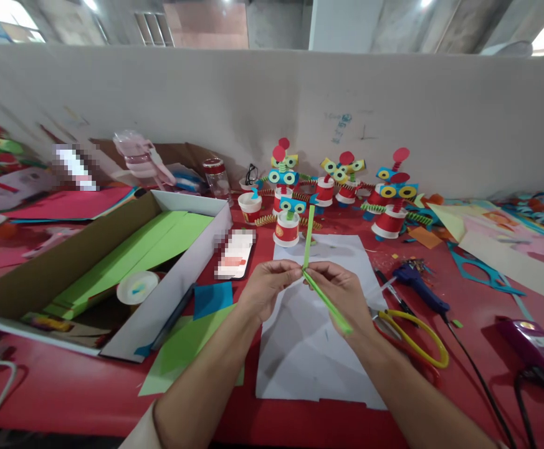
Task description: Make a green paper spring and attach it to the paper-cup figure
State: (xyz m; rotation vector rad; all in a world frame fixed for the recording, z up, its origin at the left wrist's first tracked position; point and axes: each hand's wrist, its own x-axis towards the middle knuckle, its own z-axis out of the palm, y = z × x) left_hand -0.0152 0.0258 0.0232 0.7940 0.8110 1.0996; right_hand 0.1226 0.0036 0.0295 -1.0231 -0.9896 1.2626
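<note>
Between my two hands are green paper strips [328,299], crossing at my fingertips. One end stands up and away from me; the other slants down to the right over my right wrist. My left hand [272,284] pinches the crossing from the left. From the right, my right hand [337,284] pinches the same spot, fingertips touching the left ones. Below them lies a white sheet of paper [313,368]. Just beyond stands a paper-cup figure [286,227] with a blue head, round eyes and folded-strip arms.
Several more cup figures [390,221] stand along the grey partition [253,93]. At left sits a white box [126,337] holding green paper, with a phone [237,252] beside it. Yellow-handled scissors [424,340] and a blue glue gun [421,287] with its cable lie at right.
</note>
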